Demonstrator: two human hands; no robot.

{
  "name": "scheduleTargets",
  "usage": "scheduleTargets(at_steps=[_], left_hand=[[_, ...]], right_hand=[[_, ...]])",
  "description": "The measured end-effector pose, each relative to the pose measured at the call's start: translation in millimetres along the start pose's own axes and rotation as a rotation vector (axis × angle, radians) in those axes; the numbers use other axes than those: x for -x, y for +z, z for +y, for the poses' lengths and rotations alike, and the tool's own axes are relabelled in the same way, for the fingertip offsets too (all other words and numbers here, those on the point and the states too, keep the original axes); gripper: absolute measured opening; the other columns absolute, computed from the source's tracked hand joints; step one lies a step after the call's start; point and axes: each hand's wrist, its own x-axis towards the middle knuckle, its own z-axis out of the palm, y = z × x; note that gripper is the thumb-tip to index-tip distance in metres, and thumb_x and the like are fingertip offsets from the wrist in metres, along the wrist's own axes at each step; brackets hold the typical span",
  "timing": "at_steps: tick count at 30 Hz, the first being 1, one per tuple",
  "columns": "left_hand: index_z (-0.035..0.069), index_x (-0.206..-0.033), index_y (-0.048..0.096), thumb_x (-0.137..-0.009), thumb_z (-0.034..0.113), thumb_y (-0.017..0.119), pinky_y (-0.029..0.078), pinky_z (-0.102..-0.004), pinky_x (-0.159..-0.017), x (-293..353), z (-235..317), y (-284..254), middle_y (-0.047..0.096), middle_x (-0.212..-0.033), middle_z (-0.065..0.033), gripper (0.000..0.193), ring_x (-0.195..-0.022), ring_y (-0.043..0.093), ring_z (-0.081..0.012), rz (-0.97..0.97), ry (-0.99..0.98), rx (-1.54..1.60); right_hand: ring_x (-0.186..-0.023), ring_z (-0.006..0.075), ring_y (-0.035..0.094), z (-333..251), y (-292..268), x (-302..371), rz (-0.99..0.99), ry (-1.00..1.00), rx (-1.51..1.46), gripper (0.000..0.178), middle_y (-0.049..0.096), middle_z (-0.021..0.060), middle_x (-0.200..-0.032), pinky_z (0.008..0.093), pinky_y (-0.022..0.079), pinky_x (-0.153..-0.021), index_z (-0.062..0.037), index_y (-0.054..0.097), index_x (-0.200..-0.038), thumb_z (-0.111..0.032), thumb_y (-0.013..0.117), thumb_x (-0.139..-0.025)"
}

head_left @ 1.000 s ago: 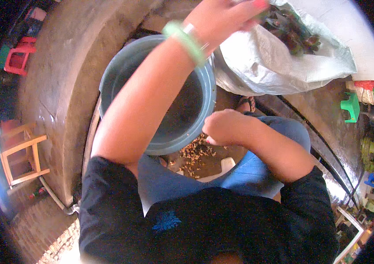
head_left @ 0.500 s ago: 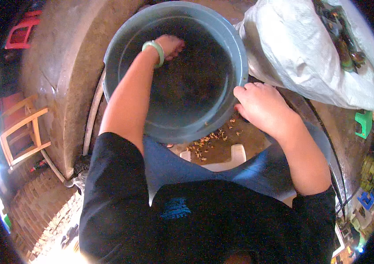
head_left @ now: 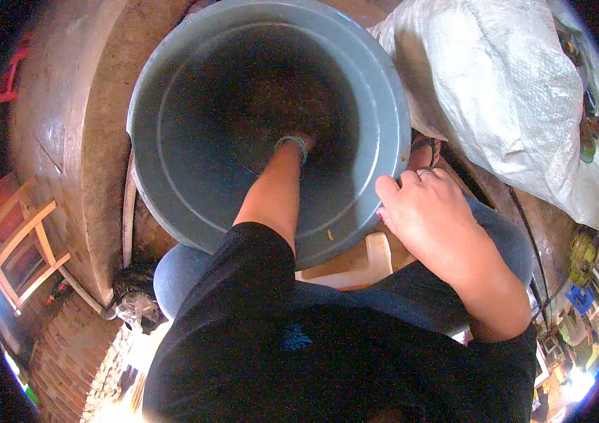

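A large round grey-blue plastic tub [head_left: 146,116] stands in front of me, its inside dark toward the bottom. My left arm reaches deep into it, with a pale green bangle [head_left: 291,143] around the wrist. Only a little of my left hand [head_left: 309,142] shows low in the tub; its fingers are lost in shadow. At the tub's near right edge, my right hand [head_left: 423,204] is closed on the rim, fingers bent over it. A small yellowish scrap [head_left: 330,235] clings to the inner wall near me.
A big white woven sack [head_left: 497,92] lies right of the tub, with dark shiny pieces and some green at its opening. Left are a concrete ledge [head_left: 67,141] and a wooden chair frame [head_left: 25,247]. A cream plastic piece [head_left: 378,255] sits between my knees.
My left hand has gone deeper, from the tub's upper left toward its middle. The tub has tipped or shifted toward me, covering the yellowish scraps on the floor. My right hand stays on the rim.
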Motion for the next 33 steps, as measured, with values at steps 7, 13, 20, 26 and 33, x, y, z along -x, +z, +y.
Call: scheduleTargets(at_steps=[7, 13, 20, 26, 33], left_hand=[[0.018, -0.142, 0.033, -0.086, 0.060, 0.047, 0.042, -0.0525, -0.094, 16.6, -2.4, -8.5, 0.027, -0.149, -0.0105, 0.071, -0.130, 0.034, -0.0351, -0.264, -0.088, 0.443], [0.018, -0.142, 0.033, -0.085, 0.059, 0.050, 0.048, -0.0520, -0.087, 46.1, 9.3, -43.1, 0.027, -0.149, -0.0102, 0.071, -0.130, 0.035, -0.0337, -0.732, -0.373, 0.996], [0.019, -0.141, 0.033, -0.088, 0.043, 0.055, 0.051, -0.0510, -0.082, 21.2, 10.5, -26.6, 0.026, -0.148, -0.0070, 0.062, -0.111, 0.052, -0.0340, -0.678, -0.186, 1.158], [0.006, -0.127, 0.044, -0.081, 0.009, 0.067, 0.054, -0.0463, -0.082, 32.1, 14.0, -46.8, 0.053, -0.122, -0.0125, 0.051, -0.101, 0.059, -0.0337, -0.729, 0.254, 0.654], [0.004, -0.110, 0.054, -0.082, 0.010, 0.062, 0.055, -0.0435, -0.079, 59.0, 40.4, -81.1, 0.063, -0.101, -0.0147, 0.029, -0.095, 0.062, -0.0346, -0.610, -0.185, 1.428]], right_hand=[[-0.069, 0.0278, 0.065, -3.2, 2.2, -3.8, 0.041, -0.016, 0.012, 0.012, 0.063, 0.0124, -0.069, 0.0406, 0.050, -0.068, -0.0047, 0.058, -0.082, -0.016, 0.055, -0.079], [-0.069, 0.0287, 0.065, -0.3, -0.8, -0.7, 0.053, -0.027, -0.045, 0.018, 0.063, 0.0135, -0.069, 0.0424, 0.049, -0.066, -0.0045, 0.058, -0.081, -0.022, 0.062, -0.079], [-0.070, 0.0315, 0.065, 0.2, 0.4, 0.8, 0.091, -0.058, -0.090, 0.021, 0.064, 0.0145, -0.072, 0.0459, 0.049, -0.067, -0.0045, 0.058, -0.082, -0.024, 0.063, -0.079], [-0.071, 0.0322, 0.065, 3.5, 1.5, 6.2, 0.112, -0.052, -0.092, 0.021, 0.064, 0.0148, -0.071, 0.0458, 0.050, -0.068, -0.0047, 0.058, -0.083, -0.025, 0.064, -0.079], [-0.079, 0.0352, 0.063, 2.7, -1.6, 5.0, -0.033, -0.012, -0.105, 0.024, 0.063, 0.0166, -0.077, 0.0457, 0.049, -0.073, -0.0040, 0.054, -0.090, -0.026, 0.062, -0.083]])
